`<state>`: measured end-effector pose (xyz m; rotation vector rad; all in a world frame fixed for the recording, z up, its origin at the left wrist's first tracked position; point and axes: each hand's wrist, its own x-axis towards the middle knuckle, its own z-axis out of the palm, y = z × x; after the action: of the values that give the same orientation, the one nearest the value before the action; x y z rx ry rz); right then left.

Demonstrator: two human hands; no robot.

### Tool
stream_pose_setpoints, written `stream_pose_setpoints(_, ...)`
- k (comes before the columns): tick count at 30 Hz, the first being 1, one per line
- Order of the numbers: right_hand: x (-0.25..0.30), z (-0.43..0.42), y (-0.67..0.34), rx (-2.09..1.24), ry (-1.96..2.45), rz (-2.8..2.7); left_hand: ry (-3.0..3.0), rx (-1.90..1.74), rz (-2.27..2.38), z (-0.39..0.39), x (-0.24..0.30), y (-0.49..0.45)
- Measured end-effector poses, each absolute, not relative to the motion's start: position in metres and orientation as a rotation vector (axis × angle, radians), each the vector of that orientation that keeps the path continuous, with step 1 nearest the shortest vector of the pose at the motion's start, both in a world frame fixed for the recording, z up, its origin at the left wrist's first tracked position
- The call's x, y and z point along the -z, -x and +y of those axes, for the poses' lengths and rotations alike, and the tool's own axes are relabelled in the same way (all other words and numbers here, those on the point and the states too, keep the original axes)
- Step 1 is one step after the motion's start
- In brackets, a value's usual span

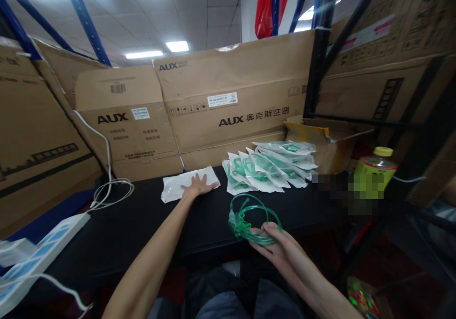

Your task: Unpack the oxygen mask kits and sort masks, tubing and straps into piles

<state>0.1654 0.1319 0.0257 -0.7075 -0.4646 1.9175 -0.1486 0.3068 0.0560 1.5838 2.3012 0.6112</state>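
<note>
My left hand (198, 185) lies flat with fingers spread on a stack of empty clear plastic bags (173, 185) at the back of the black table (142, 224). My right hand (272, 243) is near the table's front edge, fingers curled around a coil of green tubing (249, 217) with a small green fitting on its left side. The coil stands up from my palm. To the right of my left hand, several sealed bags with green tubing inside (270, 164) lie fanned out in a pile.
Large AUX cardboard boxes (228, 100) wall off the back of the table. An open carton (327, 140) and a yellow-capped bottle (377, 167) stand at the right, beside a black rack post (317, 67). A white power strip (46, 247) and cable (110, 190) lie at the left.
</note>
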Motion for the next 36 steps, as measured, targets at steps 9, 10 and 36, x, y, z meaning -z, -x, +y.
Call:
stream_pose_setpoints(9, -0.043, 0.131, -0.124, -2.005, 0.631, -0.512, -1.776, -0.707, 2.031, 0.316, -0.053, 0.122)
stream_pose_setpoints(10, -0.045, 0.132, -0.118, -2.022, 0.606, -0.532, -1.785, -0.76, 2.015, 0.315, -0.056, 0.122)
stream_pose_setpoints(36, -0.064, 0.143, -0.157, -1.366, 0.864, -2.042, -1.959, -1.085, 1.976, 0.099, -0.051, 0.106)
